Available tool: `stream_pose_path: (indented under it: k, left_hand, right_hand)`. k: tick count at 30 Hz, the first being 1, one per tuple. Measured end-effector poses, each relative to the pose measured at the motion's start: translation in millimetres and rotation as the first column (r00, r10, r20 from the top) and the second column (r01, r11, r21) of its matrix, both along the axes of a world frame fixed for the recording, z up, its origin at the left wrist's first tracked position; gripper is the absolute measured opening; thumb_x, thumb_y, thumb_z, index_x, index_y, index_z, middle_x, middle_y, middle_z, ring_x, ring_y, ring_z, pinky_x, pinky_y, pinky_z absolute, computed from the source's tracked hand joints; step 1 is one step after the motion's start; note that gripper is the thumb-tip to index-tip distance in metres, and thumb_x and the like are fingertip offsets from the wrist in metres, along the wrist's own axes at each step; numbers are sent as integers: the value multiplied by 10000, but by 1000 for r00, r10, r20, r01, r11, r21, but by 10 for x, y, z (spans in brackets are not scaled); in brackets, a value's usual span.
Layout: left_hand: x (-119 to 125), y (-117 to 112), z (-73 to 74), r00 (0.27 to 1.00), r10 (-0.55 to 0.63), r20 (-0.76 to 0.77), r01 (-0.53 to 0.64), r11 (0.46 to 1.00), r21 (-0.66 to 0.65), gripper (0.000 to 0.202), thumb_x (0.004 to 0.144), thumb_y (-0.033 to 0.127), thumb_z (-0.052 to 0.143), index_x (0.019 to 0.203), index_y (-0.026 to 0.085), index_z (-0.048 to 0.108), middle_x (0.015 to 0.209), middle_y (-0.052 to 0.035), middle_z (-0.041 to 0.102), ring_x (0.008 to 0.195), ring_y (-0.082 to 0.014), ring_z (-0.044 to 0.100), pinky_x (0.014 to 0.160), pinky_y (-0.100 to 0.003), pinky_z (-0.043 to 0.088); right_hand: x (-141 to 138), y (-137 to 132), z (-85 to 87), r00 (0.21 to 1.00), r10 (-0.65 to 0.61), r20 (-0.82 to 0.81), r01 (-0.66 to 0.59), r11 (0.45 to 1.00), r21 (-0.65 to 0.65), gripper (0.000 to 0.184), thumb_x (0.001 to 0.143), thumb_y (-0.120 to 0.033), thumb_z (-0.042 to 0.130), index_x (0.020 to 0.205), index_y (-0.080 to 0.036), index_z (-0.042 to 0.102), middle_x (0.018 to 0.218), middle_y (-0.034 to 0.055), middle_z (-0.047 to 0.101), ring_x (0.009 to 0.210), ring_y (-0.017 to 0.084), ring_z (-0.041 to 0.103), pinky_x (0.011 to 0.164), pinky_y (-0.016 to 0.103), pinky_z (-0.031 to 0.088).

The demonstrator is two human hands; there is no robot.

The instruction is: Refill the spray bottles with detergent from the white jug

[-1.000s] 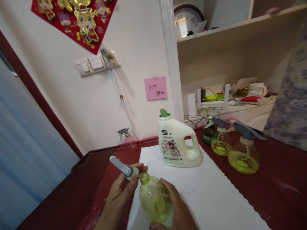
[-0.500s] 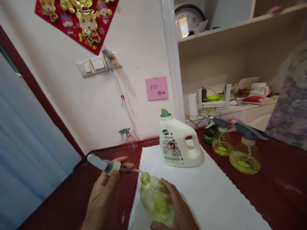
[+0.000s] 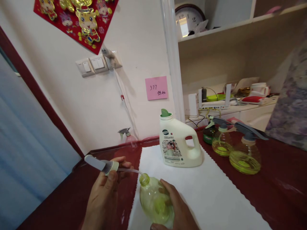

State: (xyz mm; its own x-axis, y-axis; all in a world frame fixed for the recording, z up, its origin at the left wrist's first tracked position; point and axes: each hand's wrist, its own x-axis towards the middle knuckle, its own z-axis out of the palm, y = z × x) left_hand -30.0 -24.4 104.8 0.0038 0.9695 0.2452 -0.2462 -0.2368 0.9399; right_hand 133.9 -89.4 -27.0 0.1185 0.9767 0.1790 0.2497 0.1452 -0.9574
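My left hand (image 3: 105, 185) is closed around the collar of a grey and pale green spray head (image 3: 102, 165), held tilted to the left. From the collar a thin clear tube (image 3: 130, 170) runs right to the mouth of a yellow-green see-through bottle (image 3: 153, 198); its end is at or just inside the neck. My right hand (image 3: 178, 207) grips that bottle from the right, with the bottle leaning left over the white paper (image 3: 208, 195). Behind it a pale green detergent jug (image 3: 179, 143) stands upright with its cap off, showing a green spout.
On the red table (image 3: 283, 179) to the right stand two spray bottles with yellow liquid (image 3: 244, 163) and a dark green bottle (image 3: 209, 134). A pink spray bottle (image 3: 130, 142) stands by the wall. A white router (image 3: 213, 103) sits on the shelf behind.
My left hand and the spray head have shifted slightly left and down. The tube now bows a little more at the bottle mouth. The bottle has tipped slightly left.
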Motion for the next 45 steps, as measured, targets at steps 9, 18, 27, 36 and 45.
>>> stream_pose_path:
  k: [9,18,27,36,45]
  left_hand:
    - [49,-35,-40,997,-41,-71,38,999,-39,586,637,567,837,1081,217,682,919,-57,724,851,-213,664,772,-270,581]
    - [78,-36,-124,978,-151,-142,149,989,-22,492,730,560,767,1065,206,696,910,-84,726,876,-262,664,800,-343,568]
    - [104,-18,-132,981,-119,-156,111,992,-61,537,676,578,796,1036,189,709,886,-95,729,849,-274,673,776,-359,581]
    - [32,18,-195,975,-141,-169,138,990,-32,443,777,503,751,1098,204,687,951,-86,719,913,-253,663,790,-315,565]
    - [23,39,-250,965,-159,-209,156,987,-30,406,801,502,727,1099,230,682,936,-59,714,908,-218,631,804,-272,535]
  right_hand:
    - [-1,0,46,1000,-11,-6,11,1000,-4,1032,516,-179,801,1463,-153,390,1452,167,511,1309,318,512,1059,398,451]
    - [12,23,-6,1000,-10,3,10,999,46,1007,538,-210,801,1459,-178,394,1417,158,538,1279,317,540,1054,409,452]
    - [41,63,-90,999,44,-1,-44,998,55,1026,553,-217,827,1476,-188,380,1464,149,502,1314,301,509,1063,379,446]
    - [43,84,-78,998,53,18,-54,996,70,1024,556,-326,855,1462,-172,404,1429,176,532,1279,335,541,1065,439,443]
    - [56,90,-106,998,63,21,-64,996,63,1034,565,-302,865,1474,-171,392,1439,173,524,1287,333,536,1068,434,442]
